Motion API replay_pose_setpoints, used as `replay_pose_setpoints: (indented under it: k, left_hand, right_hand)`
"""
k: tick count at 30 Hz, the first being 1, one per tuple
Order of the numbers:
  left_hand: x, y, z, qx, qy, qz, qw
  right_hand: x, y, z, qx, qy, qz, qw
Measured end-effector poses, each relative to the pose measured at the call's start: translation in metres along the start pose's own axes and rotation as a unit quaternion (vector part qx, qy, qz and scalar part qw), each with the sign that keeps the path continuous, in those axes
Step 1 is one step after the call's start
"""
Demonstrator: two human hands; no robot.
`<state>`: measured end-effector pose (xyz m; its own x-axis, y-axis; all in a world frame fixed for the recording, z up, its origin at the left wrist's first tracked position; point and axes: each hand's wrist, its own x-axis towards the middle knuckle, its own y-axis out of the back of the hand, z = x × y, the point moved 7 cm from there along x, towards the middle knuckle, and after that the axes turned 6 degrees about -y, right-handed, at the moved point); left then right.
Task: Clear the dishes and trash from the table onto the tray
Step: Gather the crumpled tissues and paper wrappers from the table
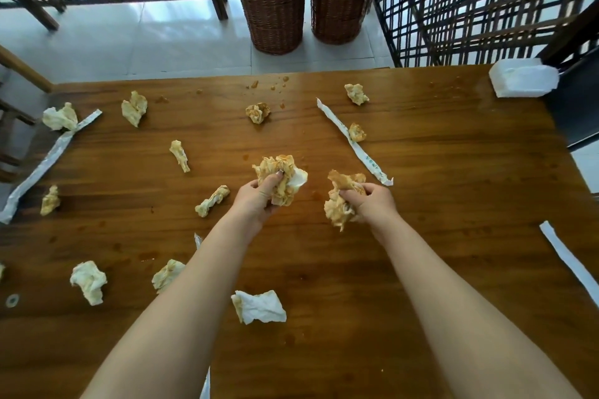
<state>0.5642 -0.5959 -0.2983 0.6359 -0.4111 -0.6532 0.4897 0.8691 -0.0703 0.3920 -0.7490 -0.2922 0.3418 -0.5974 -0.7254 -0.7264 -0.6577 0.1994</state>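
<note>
We are leaning over the wooden table (453, 172) with both arms stretched toward its middle, and each grip is closing on dirty paper. Our left grip (256, 196) is clutching a stained wad of napkins (282, 168), the fingers wrapping tightly round it and the thumb pressing across its front. Our right grip (372, 201) is holding a second stained wad (338, 210) just beside the first, the fingers bending over its top while the rest is hanging below the hand. Whether either wad is touching the wood, we cannot tell.

More trash is lying all around. Three crumpled napkins are sitting near the far edge: a right one (356, 94), a middle one (258, 113) and a left one (134, 108). A long paper wrapper (353, 142) is running slantwise right of the middle, with a small napkin ball (357, 133) touching it. A second wrapper (42, 165) is trailing along the left edge, and a third wrapper (567, 259) is lying at the right edge. Toward the near edge, a white napkin (259, 306) is resting between our forearms and a yellowed napkin (89, 282) is lying nearer the left edge. A tissue pack (523, 81) is sitting at the far right corner. Orange sauce spots (278, 84) are dotting the far edge, and two wicker baskets (275, 10) are standing on the floor beyond it.
</note>
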Motion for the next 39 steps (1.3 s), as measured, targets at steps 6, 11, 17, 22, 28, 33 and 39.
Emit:
replay_pose_setpoints:
  k: [6, 11, 17, 22, 28, 33, 39]
  left_hand:
    - [-0.017, -0.025, 0.000, 0.033, -0.015, -0.043, 0.998]
    - [-0.039, -0.063, -0.004, 0.061, -0.018, -0.090, 0.994]
    - [-0.080, -0.124, -0.010, 0.089, -0.015, -0.160, 0.983]
    - [-0.130, -0.187, -0.030, 0.123, -0.015, -0.227, 0.966]
    - [-0.207, -0.266, -0.087, 0.180, -0.022, -0.286, 0.941]
    - [-0.286, -0.328, -0.157, 0.207, -0.016, -0.338, 0.918]
    - [-0.380, -0.393, -0.241, 0.220, 0.011, -0.376, 0.900]
  right_hand:
    - [-0.029, 0.030, 0.002, 0.173, -0.002, 0.006, 0.985]
    - [-0.057, 0.065, 0.004, 0.242, 0.016, 0.035, 0.970]
    - [-0.090, 0.114, 0.032, 0.316, 0.023, 0.057, 0.947]
    - [-0.123, 0.175, 0.070, 0.378, 0.031, 0.083, 0.921]
    - [-0.176, 0.255, 0.135, 0.442, 0.043, 0.119, 0.888]
    - [-0.231, 0.329, 0.206, 0.497, 0.068, 0.137, 0.854]
    - [-0.292, 0.413, 0.289, 0.494, 0.089, 0.173, 0.847]
